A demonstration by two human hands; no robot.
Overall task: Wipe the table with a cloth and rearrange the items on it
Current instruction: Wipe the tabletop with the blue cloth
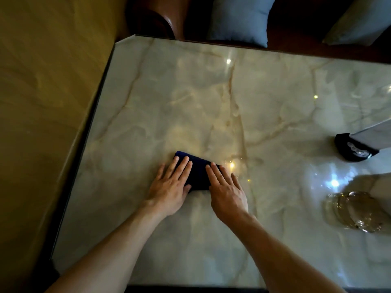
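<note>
Both palms flat, fingers spread: left hand [171, 187] and right hand [227, 191] press down on the folded dark cloth [197, 174] lying between them on the marble table [275, 92].

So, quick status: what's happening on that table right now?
Left hand and right hand flat on folded dark blue cloth. Marble table ahead bare. Glass ashtray, black-based stand far right.

Both hands flat on folded dark blue cloth [197, 173] on marble table [211, 92]: left hand [169, 187] on its left part, right hand [227, 191] on right. Glass dish [355, 212] w/ black-based stand [355, 148] (far right).
</note>
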